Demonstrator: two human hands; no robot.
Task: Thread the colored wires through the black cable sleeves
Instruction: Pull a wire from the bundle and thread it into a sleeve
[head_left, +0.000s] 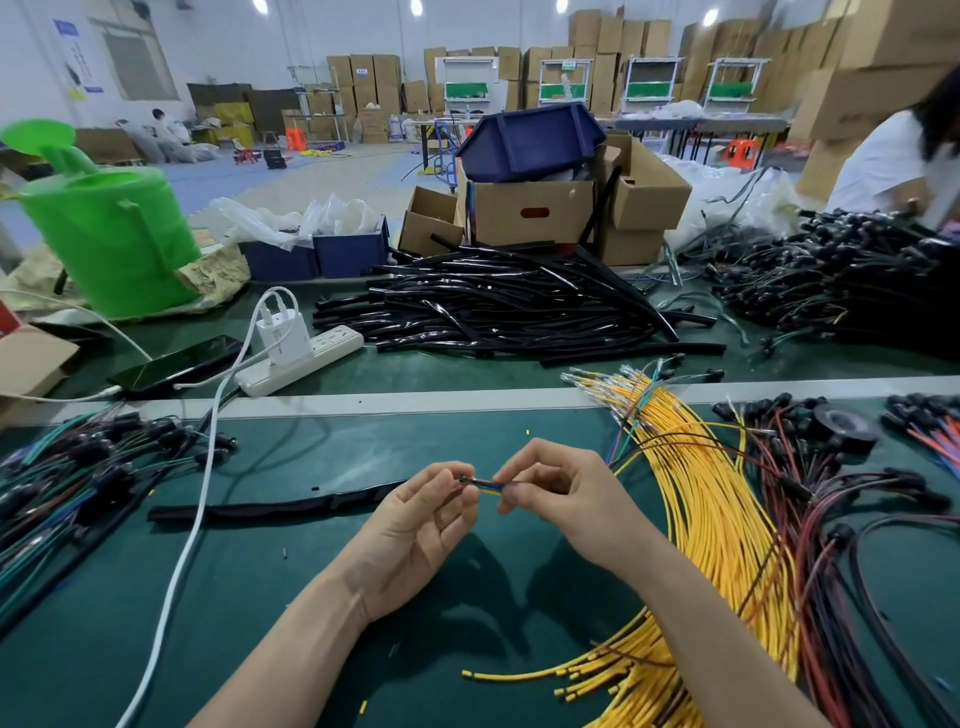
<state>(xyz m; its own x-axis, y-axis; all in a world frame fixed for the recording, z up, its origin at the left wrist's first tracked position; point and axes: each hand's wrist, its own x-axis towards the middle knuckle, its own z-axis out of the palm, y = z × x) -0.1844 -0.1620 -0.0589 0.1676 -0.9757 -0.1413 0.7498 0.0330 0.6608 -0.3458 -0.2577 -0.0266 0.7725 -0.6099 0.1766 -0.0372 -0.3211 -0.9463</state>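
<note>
**Both hands pinch a few wires above the mat, one sleeve lying beside them**

The green work mat (291, 597) is crowded. A fan of yellow wires (717, 519) spreads under and beyond the right forearm, with dark red and black leads (831, 499) further right and a roll of black tape (844, 426) behind them. On the left lie wires with black connectors (78, 478), and a white charging cable (182, 545) runs across the mat, over a black cable sleeve (270, 509), up to a power strip (301, 364) next to a phone (176, 364). A heap of black sleeves (509, 306) sits on the far bench, in front of cardboard boxes (530, 213) and to the right of a green watering can (104, 234).

The left hand (415, 525) is turned palm up, fingers curled, tips closed on one end of a short bunch of colored wires (483, 484). The right hand (561, 499), knuckles up, pinches the same bunch from the other side. The wires span the small gap between the fingertips, just above the mat. The lone sleeve's near end reaches the left hand; whether that hand holds it cannot be told.
</note>
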